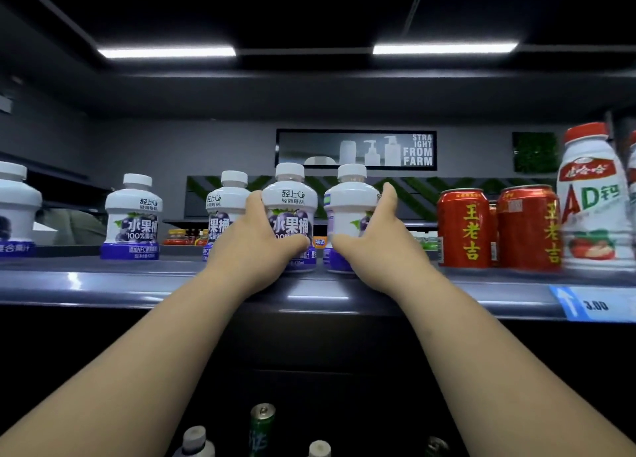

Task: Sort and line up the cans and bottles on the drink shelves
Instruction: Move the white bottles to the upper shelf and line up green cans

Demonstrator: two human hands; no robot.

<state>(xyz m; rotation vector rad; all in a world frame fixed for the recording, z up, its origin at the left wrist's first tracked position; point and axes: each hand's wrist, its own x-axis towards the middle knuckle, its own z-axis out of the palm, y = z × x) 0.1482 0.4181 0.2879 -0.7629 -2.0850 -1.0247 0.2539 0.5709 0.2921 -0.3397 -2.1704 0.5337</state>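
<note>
Left hand (256, 246) wrapped round centre juice bottle (289, 202), right hand (373, 246) round neighbouring bottle (351, 198) — best slid level, labels forward, bases flat on shelf (137, 283).

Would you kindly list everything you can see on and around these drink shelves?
juice bottles: five, white with purple labels, along the upper shelf; the leftmost is cut off
red cans: at least two, red, right of the juice bottles
milk bottle: one, white with a red cap, far right
upper shelf: one, dark grey, across the frame
price tag: one, blue and white, right shelf edge
green can: one, green, lower shelf
bottle caps: two, pale, beside the green can
wall sign: one, dark, behind
left hand: grips the fourth juice bottle
right hand: grips the fifth juice bottle
</note>
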